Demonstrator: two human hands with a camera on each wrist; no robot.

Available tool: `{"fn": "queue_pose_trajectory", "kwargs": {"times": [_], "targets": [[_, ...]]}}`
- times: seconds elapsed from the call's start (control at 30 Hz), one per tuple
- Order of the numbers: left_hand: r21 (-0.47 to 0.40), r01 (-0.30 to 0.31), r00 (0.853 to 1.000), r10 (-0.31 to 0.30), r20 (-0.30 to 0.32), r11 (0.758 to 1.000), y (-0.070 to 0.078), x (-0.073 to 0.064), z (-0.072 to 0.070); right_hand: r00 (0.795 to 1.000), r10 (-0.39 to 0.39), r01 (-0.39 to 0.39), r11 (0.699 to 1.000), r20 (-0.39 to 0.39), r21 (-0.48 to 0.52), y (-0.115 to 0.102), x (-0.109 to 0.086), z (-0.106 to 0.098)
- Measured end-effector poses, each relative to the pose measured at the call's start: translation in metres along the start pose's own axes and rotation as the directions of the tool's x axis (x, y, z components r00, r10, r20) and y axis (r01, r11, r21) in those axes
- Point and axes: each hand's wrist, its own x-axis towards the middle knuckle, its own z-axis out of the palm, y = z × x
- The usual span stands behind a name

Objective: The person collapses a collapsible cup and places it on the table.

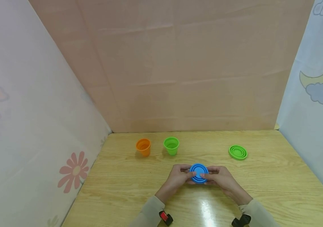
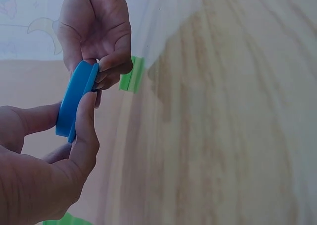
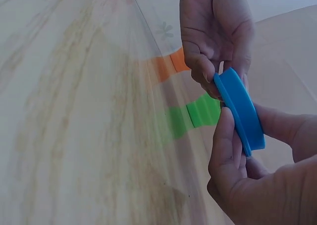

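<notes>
A blue collapsible cup (image 1: 199,169), folded flat into a ringed disc, is held between both hands above the table. The left hand (image 1: 179,175) pinches its left edge, thumb on the face toward the head camera and fingers behind. On the opposite edge, the right hand (image 1: 221,178) pinches it the same way. Both wrist views show the flat blue cup (image 2: 77,101) edge-on, tilted, with a rim standing out along one side. In the right wrist view the thumb and fingers of both hands touch the cup (image 3: 241,111).
An orange cup (image 1: 143,147) and a green cup (image 1: 171,146) stand opened out at the back left of the wooden table (image 1: 116,189). A second green cup (image 1: 238,152) lies folded flat at the back right. Printed cloth walls enclose the sides, a brown one the back.
</notes>
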Motion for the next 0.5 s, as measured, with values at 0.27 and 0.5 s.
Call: {"fn": "queue_pose_trajectory", "kwargs": {"times": [0.27, 0.5], "targets": [[-0.058, 0.04, 0.999, -0.039, 0.021, 0.998, -0.001, -0.001, -0.0036, 0.999, -0.004, 0.002, 0.999, 0.043, 0.04, -0.0005, -0.002, -0.0022], [-0.129, 0.084, 0.996, -0.079, 0.043, 0.988, 0.0042, -0.0008, -0.0085, 0.994, -0.068, 0.068, 0.998, 0.086, 0.006, -0.0028, -0.0032, -0.0094]]}}
